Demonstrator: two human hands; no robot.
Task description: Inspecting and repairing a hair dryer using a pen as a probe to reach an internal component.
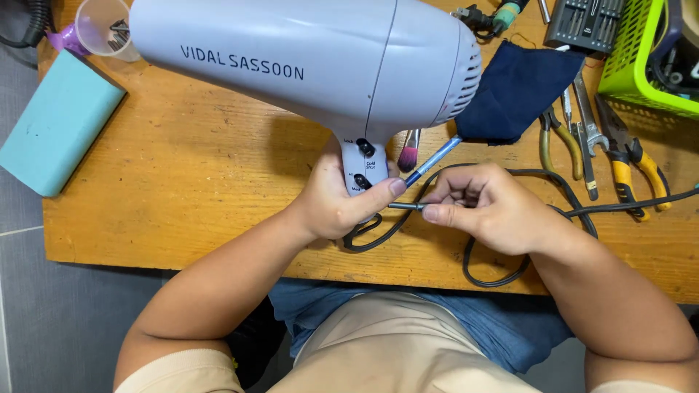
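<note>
Light: bright, even, from above.
Shadows: soft one on the table (240,156) under the dryer (306,58), left of the left hand (338,204).
Glare: faint sheen on the dryer.
Focus: sharp throughout.
Edges: slight wide-angle stretch.

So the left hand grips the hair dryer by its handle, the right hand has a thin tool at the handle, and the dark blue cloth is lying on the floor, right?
Not quite: the head view shows the dark blue cloth lying on the wooden table, not the floor. The rest holds: the left hand grips the hair dryer by its handle, and the right hand holds a thin tool at the handle.
</note>
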